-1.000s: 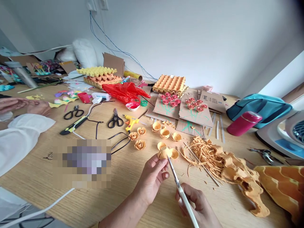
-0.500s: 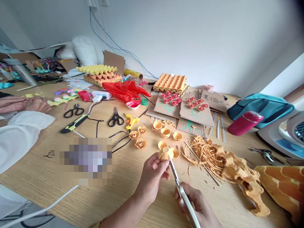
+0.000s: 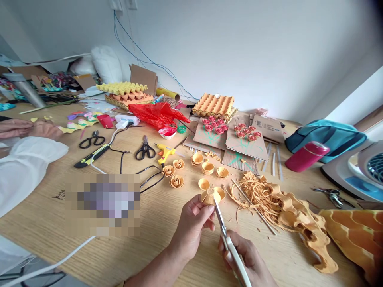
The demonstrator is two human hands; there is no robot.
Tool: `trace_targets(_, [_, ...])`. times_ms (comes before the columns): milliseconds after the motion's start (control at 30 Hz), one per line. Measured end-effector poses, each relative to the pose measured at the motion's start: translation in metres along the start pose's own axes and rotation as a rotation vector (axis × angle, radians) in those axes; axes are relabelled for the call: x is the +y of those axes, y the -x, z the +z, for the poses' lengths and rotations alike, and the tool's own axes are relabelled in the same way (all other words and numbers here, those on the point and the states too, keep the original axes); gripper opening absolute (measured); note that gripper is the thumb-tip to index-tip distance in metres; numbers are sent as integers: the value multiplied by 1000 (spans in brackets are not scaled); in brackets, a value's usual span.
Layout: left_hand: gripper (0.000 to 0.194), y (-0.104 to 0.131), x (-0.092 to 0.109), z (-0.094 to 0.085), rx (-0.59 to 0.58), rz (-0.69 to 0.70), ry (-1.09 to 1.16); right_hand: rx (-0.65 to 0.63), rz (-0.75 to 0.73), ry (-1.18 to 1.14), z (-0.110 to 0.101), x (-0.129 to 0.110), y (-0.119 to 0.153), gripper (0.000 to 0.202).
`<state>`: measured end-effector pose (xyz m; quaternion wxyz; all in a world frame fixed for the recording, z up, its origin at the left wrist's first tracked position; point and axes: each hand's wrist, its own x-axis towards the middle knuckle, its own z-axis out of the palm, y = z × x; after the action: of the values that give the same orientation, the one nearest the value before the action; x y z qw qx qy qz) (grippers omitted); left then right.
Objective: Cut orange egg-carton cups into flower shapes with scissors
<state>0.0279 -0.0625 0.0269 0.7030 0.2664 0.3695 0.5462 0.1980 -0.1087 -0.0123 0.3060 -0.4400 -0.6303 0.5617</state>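
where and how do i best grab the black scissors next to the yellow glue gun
Take the black scissors by the handle loops, reaching in from the near side of the table. The loops face you, while the blades point away towards the wall. I'd keep slightly left, since the yellow glue gun lies just to the right.

dark print point(image 3: 259, 123) is showing on rear cardboard point(image 3: 271, 133), black scrawl point(image 3: 60, 194) is marking the table point(image 3: 155, 235), neither is reading legibly

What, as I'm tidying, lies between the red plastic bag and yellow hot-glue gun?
In the head view, a white bowl, red inside, sits between the red bag and glue gun.
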Motion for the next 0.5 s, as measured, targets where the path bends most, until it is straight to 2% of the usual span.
trace_targets(333, [31, -1, 1, 1, 29, -27, -22, -3, 21, 29, 2, 1, -1, 53])
trace_targets(500, [32, -1, 0, 2, 39, -27, -26, 48, 16, 80, 2, -2, 0, 53])
